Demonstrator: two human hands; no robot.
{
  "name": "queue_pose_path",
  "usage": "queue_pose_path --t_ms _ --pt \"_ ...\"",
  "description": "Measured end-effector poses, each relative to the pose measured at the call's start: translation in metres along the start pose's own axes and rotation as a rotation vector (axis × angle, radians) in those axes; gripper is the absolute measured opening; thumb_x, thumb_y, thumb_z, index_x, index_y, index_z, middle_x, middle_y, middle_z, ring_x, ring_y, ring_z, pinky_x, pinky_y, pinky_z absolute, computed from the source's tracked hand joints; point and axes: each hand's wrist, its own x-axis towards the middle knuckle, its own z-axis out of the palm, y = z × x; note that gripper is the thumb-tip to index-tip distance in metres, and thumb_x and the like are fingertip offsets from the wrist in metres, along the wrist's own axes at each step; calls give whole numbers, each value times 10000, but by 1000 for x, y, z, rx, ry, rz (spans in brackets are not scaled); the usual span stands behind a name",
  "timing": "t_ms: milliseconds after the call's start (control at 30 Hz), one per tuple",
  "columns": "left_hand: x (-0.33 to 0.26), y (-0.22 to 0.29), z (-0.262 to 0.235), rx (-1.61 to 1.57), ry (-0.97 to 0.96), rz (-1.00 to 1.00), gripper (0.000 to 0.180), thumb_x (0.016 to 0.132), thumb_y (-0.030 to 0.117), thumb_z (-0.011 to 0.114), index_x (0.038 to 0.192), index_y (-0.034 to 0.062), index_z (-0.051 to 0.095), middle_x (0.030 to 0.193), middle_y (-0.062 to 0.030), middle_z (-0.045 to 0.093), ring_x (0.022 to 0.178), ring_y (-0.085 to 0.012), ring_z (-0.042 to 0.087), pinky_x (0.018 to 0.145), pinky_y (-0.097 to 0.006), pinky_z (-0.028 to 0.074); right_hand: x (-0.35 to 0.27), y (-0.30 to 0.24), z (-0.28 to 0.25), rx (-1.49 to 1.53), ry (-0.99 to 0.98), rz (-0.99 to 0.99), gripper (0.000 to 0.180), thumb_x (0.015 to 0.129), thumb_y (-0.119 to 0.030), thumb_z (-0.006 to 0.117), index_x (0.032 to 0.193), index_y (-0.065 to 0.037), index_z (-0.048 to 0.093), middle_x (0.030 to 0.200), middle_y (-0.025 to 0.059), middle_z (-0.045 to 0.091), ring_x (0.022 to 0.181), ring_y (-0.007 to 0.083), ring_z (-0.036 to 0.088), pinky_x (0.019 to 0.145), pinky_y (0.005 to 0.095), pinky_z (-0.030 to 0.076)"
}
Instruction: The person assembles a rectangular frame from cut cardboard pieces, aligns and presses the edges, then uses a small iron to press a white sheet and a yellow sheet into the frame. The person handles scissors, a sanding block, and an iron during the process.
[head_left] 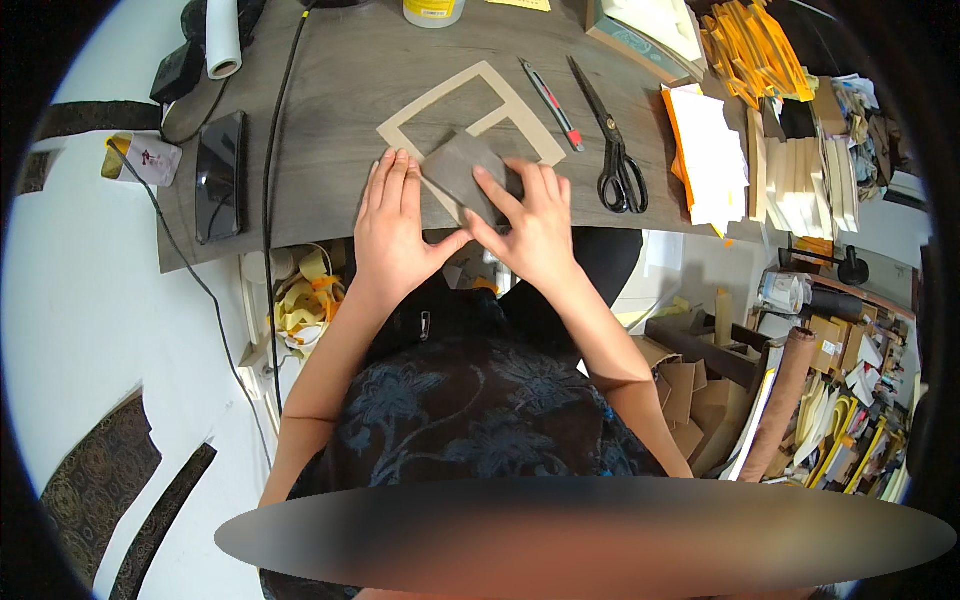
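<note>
A tan board frame point(545, 125) with cut-out openings lies at an angle near the desk's front edge. Over its near part is a thin grey-brown square piece point(462, 165), slightly tilted in place. My right hand point(537, 220) grips this piece, index finger on its face and thumb at its near edge; what lies beneath is hidden. Flat on the frame's left corner rests my left hand point(392, 215), fingers stretched out and thumb reaching toward the right thumb. To the right of the frame lie a red-and-grey utility knife point(549, 100) and black scissors point(612, 145).
On the desk's left are a dark phone point(221, 178), a black cable point(283, 110) and a white roll point(222, 40). White and orange sheets point(706, 155) are stacked at the right, below a box point(640, 40). Cardboard boxes point(700, 400) stand on the floor to the right.
</note>
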Motion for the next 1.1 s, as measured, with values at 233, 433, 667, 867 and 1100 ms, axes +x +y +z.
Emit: queue_pose_path --t_ms 233,433,667,867,1100 --pt "8 -1 -4 -23 -23 39 967 701 503 901 1326 -144 546 1394 -303 549 1391 -462 485 1198 -528 376 -17 9 -17 42 -48 -65 550 741 -335 835 1239 -115 756 1212 157 600 1076 312 576 923 460 411" --pt "14 -1 -10 13 -38 61 964 709 539 881 1271 -173 555 1370 -329 552 1381 -457 490 1203 -525 374 -22 58 -25 -142 84 167 510 774 -327 827 1239 -126 763 1189 174 618 1056 315 586 915 451 422" --pt "10 -4 -12 -1 -52 55 986 695 523 892 1290 -178 537 1394 -341 534 1365 -477 493 1203 -531 369 -29 53 -18 -68 27 146 499 777 -329 826 1230 -130 765 1198 157 614 1067 318 572 910 444 431" --pt "12 -23 -34 -19 -104 100 962 686 447 909 1310 -177 525 1427 -340 518 1368 -470 498 1203 -537 366 -1 58 -11 76 268 156 487 751 -267 861 1197 -91 776 1173 166 629 1049 340 600 935 442 489" --pt "15 -38 -34 -36 -147 152 956 705 449 914 1328 -169 534 1552 -303 445 1463 -446 420 1231 -509 334 25 48 -4 -42 63 38 462 790 -299 824 1200 -94 768 1189 164 632 1068 342 598 935 431 478"
